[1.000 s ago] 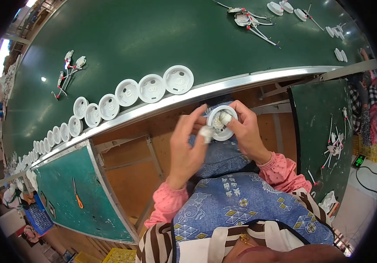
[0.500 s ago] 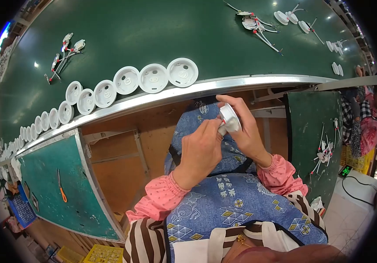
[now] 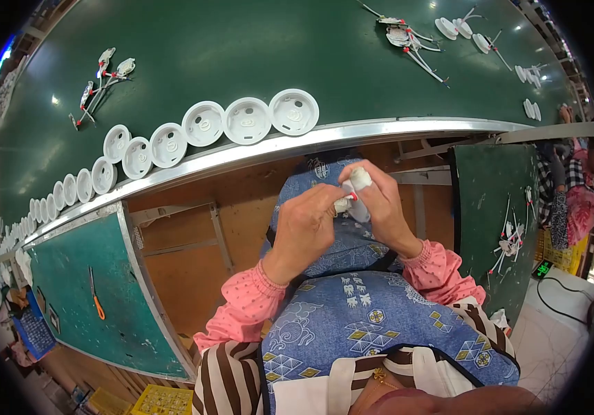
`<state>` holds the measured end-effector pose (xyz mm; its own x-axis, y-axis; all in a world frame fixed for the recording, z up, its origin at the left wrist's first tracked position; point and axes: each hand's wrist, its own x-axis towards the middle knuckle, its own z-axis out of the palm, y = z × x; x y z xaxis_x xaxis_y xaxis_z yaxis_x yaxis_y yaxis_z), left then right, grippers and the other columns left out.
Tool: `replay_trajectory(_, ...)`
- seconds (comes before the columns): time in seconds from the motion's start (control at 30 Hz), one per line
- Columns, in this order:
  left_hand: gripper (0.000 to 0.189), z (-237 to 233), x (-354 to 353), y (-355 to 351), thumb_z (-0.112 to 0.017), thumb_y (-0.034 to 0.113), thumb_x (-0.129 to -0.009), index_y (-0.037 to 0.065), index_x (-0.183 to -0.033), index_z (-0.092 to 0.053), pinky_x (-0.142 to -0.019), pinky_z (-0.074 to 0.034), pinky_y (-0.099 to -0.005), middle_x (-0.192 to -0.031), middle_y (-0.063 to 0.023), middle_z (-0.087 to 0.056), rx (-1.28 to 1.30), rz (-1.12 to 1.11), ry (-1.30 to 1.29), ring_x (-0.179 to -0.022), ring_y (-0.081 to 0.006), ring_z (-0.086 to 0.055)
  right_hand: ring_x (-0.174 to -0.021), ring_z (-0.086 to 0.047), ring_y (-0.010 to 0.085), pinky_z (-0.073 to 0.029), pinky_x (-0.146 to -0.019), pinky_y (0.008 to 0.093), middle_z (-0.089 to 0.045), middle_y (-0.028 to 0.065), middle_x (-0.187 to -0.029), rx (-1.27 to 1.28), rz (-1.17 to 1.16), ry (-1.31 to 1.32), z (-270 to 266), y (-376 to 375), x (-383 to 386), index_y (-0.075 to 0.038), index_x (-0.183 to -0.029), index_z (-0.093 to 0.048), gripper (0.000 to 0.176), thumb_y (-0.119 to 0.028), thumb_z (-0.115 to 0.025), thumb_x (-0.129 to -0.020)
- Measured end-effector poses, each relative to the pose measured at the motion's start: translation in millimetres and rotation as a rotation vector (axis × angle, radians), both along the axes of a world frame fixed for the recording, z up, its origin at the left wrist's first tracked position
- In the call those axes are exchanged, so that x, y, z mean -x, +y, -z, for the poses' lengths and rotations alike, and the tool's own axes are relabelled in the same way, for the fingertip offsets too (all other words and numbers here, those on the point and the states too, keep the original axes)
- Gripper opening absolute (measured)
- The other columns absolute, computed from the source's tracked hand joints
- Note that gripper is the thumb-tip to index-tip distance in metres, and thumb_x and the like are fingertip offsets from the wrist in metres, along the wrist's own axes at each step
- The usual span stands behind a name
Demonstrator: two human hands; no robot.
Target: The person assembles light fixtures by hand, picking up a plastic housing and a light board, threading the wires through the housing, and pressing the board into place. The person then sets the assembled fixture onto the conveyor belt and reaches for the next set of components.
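Note:
Above my lap, my right hand [image 3: 385, 216] is closed around a small white plastic housing [image 3: 357, 209], its thumb and fingers hiding much of it. My left hand [image 3: 305, 225] meets it from the other side, fingertips pinched close to a small red connector [image 3: 353, 196] at the housing. What the left fingertips grip is mostly covered, and I cannot tell its exact kind. Along the table's metal edge, just beyond my hands, stands a row of round white plastic cups [image 3: 294, 112] with holes in their bases.
Wired white parts with red connectors lie on the green table [image 3: 241, 48], in one bunch [image 3: 103, 79] at left and another [image 3: 407, 41] at right. Orange-handled scissors [image 3: 96, 297] rest on the lower left board. More wired parts [image 3: 510, 238] lie on the right board. Another person's patterned clothing [image 3: 580, 207] shows at far right.
The white housing has been turned in my right hand, so its open round rim no longer faces up. My left hand has shifted slightly left, and the red connector shows more clearly.

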<state>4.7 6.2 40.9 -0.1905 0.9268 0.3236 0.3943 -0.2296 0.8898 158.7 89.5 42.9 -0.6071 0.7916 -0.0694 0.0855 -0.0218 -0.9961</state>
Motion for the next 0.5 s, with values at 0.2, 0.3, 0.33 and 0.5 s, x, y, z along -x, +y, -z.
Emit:
replay_trajectory(0.2,0.021,-14.1,-9.2,-14.3,-0.06,-0.01,-0.085,0.0,-0.102,-0.067,-0.063,-0.053,-0.0365,-0.085,-0.0167,-0.067,0.077,-0.074,0.033,-0.073,-0.0343,-0.068,-0.078,-0.053,0.006,-0.043,-0.068,0.0239,-0.059,0.0007,-0.086,-0.103,-0.007,0.043,4.7,3.2,6.9,0.0,-0.104,-0.062,0.032,-0.032,-0.053,-0.104)
replay_trajectory(0.3,0.021,1.2,1.6,-5.5,-0.06,-0.01,-0.086,0.0,-0.103,-0.067,-0.065,-0.053,-0.0371,-0.087,-0.0165,-0.067,0.047,-0.045,0.127,-0.074,-0.0352,-0.068,-0.075,-0.055,0.0063,-0.043,-0.062,0.0236,-0.06,0.0014,-0.085,0.03,-0.057,0.073,16.4,6.3,2.5,-0.002,-0.104,-0.062,0.034,-0.034,-0.052,-0.104)
replay_trajectory(0.33,0.021,3.9,3.5,-2.0,-0.06,-0.009,-0.086,0.0,-0.103,-0.068,-0.065,-0.053,-0.0373,-0.088,-0.0165,-0.067,0.029,-0.034,0.125,-0.074,-0.0356,-0.067,-0.072,-0.056,0.0068,-0.042,-0.058,0.0233,-0.06,0.0018,-0.085,0.141,-0.065,0.083,19.1,5.7,0.2,-0.003,-0.104,-0.063,0.034,-0.036,-0.051,-0.103)
replay_trajectory(0.5,0.018,-5.1,7.7,10.8,-0.058,-0.004,-0.089,-0.001,-0.103,-0.068,-0.064,-0.052,-0.0364,-0.085,-0.017,-0.067,0.018,0.002,0.124,-0.073,-0.0329,-0.068,-0.058,-0.059,0.0098,-0.036,-0.04,0.0225,-0.063,0.004,-0.083,0.61,-0.061,0.116,4.1,12.7,3.0,-0.007,-0.104,-0.062,0.036,-0.041,-0.048,-0.103)
